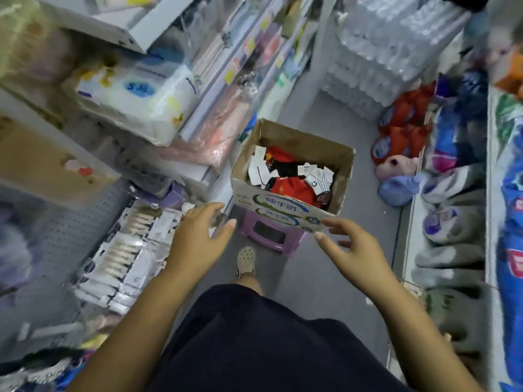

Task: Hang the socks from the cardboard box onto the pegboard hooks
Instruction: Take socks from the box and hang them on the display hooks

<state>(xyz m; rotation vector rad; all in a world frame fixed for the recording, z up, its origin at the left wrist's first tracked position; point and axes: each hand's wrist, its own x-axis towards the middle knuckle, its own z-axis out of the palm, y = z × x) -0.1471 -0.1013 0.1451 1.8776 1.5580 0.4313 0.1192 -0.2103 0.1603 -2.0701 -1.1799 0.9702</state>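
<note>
socks [294,179], red, black and white, lie in the open brown cardboard box [308,142] on a pink plastic stool [271,236]; left hand [198,239] and right hand [351,250] are open, holding nothing.

A cardboard box [271,205] sits on a stool [250,223] in the aisle ahead; socks [291,182] lie inside it; the left hand [198,236] and right hand [353,247] hover before its near wall; a pegboard [70,230] with hanging packets [124,250] stands left; bottled water [382,52] is stacked behind the box; slippers [450,222] line a shelf at right.
</note>
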